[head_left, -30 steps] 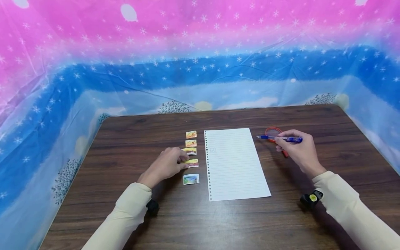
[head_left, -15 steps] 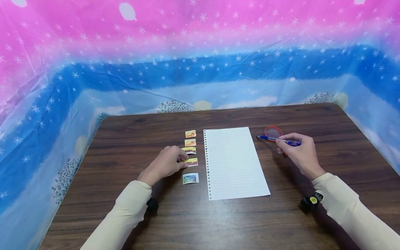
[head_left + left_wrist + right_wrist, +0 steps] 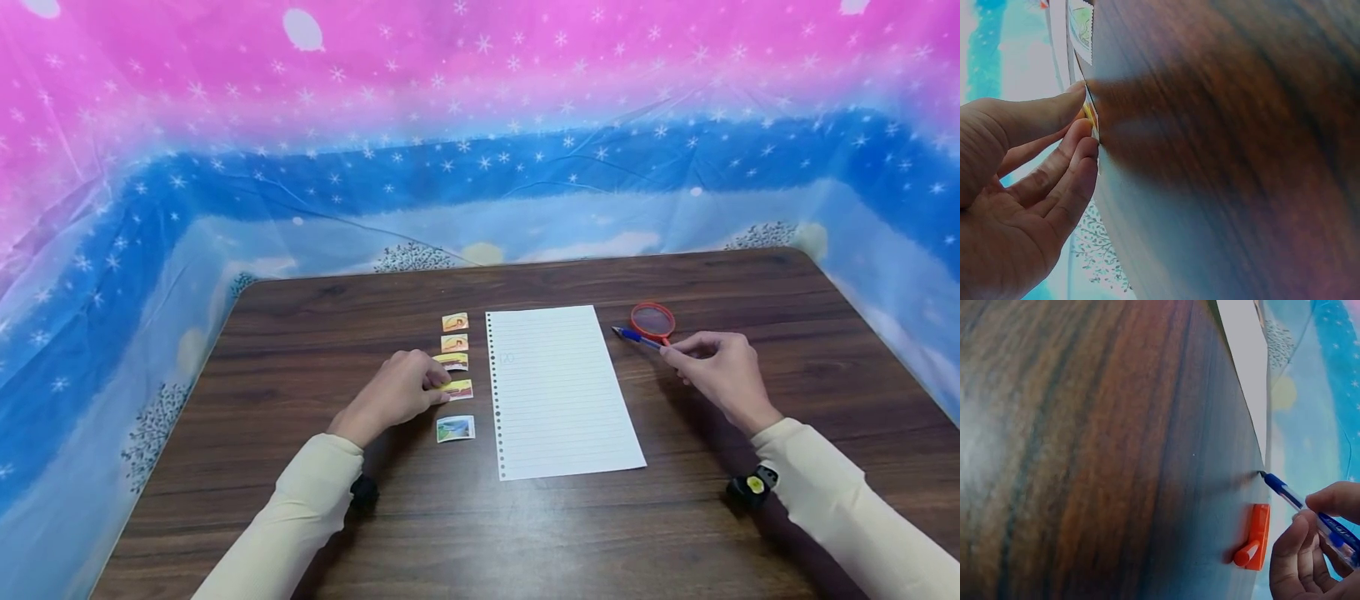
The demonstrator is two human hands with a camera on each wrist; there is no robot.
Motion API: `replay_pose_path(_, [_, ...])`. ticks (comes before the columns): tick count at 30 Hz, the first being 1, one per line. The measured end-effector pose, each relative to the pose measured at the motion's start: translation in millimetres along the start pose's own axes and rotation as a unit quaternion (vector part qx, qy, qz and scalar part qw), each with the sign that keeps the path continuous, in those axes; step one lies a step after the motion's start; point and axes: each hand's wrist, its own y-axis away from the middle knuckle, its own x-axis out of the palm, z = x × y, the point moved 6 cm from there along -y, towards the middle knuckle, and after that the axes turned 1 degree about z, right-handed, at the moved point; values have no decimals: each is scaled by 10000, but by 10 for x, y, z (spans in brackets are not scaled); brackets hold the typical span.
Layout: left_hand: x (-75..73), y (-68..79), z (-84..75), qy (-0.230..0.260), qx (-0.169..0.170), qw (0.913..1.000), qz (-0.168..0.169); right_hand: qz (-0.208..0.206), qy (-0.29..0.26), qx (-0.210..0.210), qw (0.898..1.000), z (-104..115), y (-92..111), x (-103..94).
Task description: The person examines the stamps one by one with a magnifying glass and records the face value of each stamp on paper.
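Pen (image 3: 637, 336) right of paper (image 3: 562, 392), clamped between fingers of right hand (image 3: 716, 377), long axis pointing left toward it. Left hand (image 3: 390, 393) nearer a yellow stamp (image 3: 461, 389), fingers touching it; whether pinching, can't tell.

Pink-and-blue snowflake cloth (image 3: 480, 150) surrounds a brown wood-grain table (image 3: 315, 321).

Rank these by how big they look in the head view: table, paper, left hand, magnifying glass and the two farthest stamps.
1. Table
2. Paper
3. Left hand
4. Magnifying glass, its handle partly hidden
5. Farthest stamp and second-farthest stamp: they look alike, so I leave them unranked.
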Motion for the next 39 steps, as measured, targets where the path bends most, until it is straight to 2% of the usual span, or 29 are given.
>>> replay_pose_path(7, [-8, 1, 2, 27, 3, 10000, 1, 440, 411, 200, 9980, -16, -24, 70])
replay_pose_path(13, [-8, 1, 5, 20, 46, 10000, -27, 741, 631, 167, 9951, -22, -39, 133])
replay_pose_path(22, [-3, 0, 9, 24, 41, 10000, -41, 1272, 589, 364, 9895, -24, -52, 269])
replay_pose_path(39, [-7, 10, 7, 73, 69, 9999, -40, 1537, 705, 336, 9850, 44, -59, 373])
